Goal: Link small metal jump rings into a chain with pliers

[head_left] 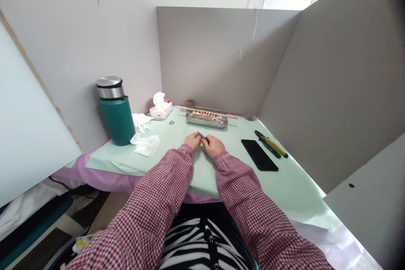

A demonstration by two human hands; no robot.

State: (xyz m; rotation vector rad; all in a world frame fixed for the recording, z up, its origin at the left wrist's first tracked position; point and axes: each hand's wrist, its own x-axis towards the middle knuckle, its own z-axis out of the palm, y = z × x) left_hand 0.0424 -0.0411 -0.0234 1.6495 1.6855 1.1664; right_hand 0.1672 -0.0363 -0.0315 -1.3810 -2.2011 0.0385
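Observation:
My left hand (193, 140) and my right hand (214, 145) rest close together on the pale green table cover (177, 135), both with fingers curled. Between them they grip a small dark metal tool (201, 136) that looks like tweezers or small pliers; its tip points away from me. What the tip holds, if anything, is too small to see. A metal tray (206, 118) with small red and pale pieces lies just beyond my hands.
A green flask (115, 111) stands at the left beside crumpled tissues (145, 144) and a tissue pack (161, 109). A black phone (259, 155) and green-yellow pliers (271, 144) lie at the right. Grey partition walls enclose the table on three sides.

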